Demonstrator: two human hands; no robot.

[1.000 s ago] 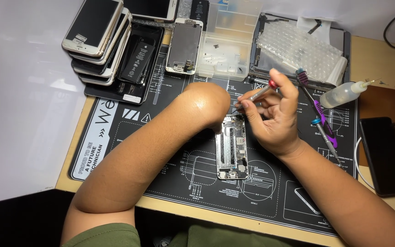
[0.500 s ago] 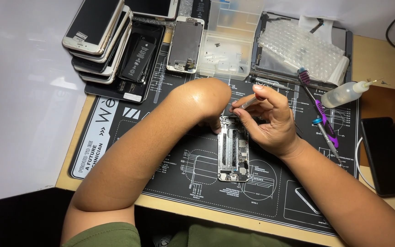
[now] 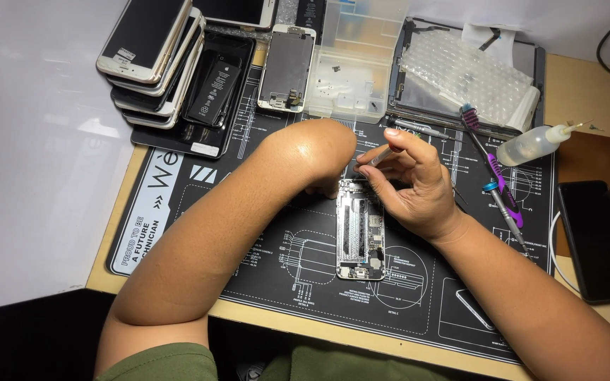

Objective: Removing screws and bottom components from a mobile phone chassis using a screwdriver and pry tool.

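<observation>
The right hand (image 3: 418,187) is pinching a slim metal tool (image 3: 383,155) between thumb and forefinger, the fingers closed round its shaft and the tip angling down toward the top end of the opened phone chassis (image 3: 360,229). The left hand (image 3: 323,185) is mostly hidden behind its own bent wrist; it is pressing down at the chassis's top left corner, and whether it is gripping anything cannot be told.

Doing this well seems to call for the left hand pinning the chassis flat while the right is keeping the tool tip steady and light, since the parts inside look small and close-set.

The chassis is lying lengthwise on the black work mat (image 3: 199,197), its top edge just under the tool tip and touching the left hand, its bottom end pointing toward the person. Above the chassis a clear parts box (image 3: 351,77) is sitting; to the upper left of it a stack of phones (image 3: 153,56) is resting; to its right a purple-handled screwdriver (image 3: 495,180) and a small squeeze bottle (image 3: 531,144) are lying, well apart from it.
</observation>
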